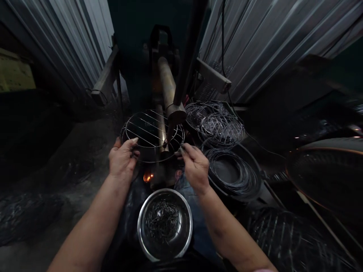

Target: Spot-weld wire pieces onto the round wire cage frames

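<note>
My left hand (124, 154) is closed on the left edge of a round wire rack (141, 130), thumb on top. At its near right rim, my right hand (195, 162) pinches with thumb and fingertips; whether it grips the rim or a small wire there I cannot make out. Parallel wires cross the rack's ring. The rack lies level between the two metal arms of a welding machine: the thick upper arm (169, 87) and the thinner lower arm (162, 130). A steel bowl (188, 230) of short metal wire pieces (163, 219) sits below, close to my body.
Finished-looking wire racks (221, 128) are piled to the right of the machine. Nearer, a dark tub holds a coil of wire rings (235, 173). A small orange glow (148, 177) shows below the rack. Corrugated metal sheets (272, 45) stand behind, and a fan-like round frame (326, 173) is far right.
</note>
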The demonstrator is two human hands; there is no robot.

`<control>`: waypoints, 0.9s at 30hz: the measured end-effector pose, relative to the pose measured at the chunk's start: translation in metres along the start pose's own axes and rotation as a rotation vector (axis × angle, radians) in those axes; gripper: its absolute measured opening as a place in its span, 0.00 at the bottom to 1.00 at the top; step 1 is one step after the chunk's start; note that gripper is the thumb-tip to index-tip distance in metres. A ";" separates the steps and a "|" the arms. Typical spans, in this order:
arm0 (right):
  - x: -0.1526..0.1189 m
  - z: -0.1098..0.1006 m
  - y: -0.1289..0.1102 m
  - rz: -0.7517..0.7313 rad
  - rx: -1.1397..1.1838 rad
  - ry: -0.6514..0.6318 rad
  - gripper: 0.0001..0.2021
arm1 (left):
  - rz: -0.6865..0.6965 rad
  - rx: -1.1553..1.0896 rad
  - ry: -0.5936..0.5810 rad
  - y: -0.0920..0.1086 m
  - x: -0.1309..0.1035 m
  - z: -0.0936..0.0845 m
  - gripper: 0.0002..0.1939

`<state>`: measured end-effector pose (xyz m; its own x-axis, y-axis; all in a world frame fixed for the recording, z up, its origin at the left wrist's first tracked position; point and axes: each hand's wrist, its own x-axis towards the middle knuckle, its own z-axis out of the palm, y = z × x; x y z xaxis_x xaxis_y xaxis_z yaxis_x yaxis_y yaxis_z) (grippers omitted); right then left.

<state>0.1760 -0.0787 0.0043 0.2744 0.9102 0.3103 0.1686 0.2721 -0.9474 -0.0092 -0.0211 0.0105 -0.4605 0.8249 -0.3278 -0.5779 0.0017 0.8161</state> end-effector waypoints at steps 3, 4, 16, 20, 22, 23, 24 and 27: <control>-0.004 0.013 -0.002 0.136 0.165 -0.126 0.12 | 0.005 0.010 -0.007 -0.004 -0.006 0.000 0.23; -0.005 0.017 -0.001 0.190 0.195 -0.139 0.11 | 0.011 0.010 -0.025 -0.005 -0.008 -0.001 0.23; 0.002 0.022 0.009 0.303 0.113 -0.203 0.06 | 0.041 -0.009 -0.073 -0.008 -0.016 -0.001 0.26; 0.002 0.024 0.009 0.312 0.109 -0.167 0.06 | 0.059 -0.002 -0.083 -0.008 -0.015 0.000 0.27; 0.000 0.026 0.010 0.305 0.124 -0.101 0.08 | 0.054 -0.010 -0.084 -0.009 -0.014 0.001 0.27; -0.001 0.028 0.011 0.298 0.136 -0.074 0.09 | 0.047 -0.014 -0.088 -0.009 -0.013 0.001 0.27; -0.002 0.029 0.011 0.290 0.145 -0.058 0.09 | 0.040 -0.017 -0.093 -0.009 -0.011 0.001 0.27; -0.002 0.031 0.015 0.274 0.168 -0.053 0.11 | 0.022 -0.017 -0.106 -0.010 -0.006 0.000 0.27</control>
<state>0.1484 -0.0672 -0.0132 0.2374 0.9705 0.0411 -0.0649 0.0581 -0.9962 -0.0003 -0.0258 0.0040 -0.3996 0.8800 -0.2568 -0.5803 -0.0259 0.8140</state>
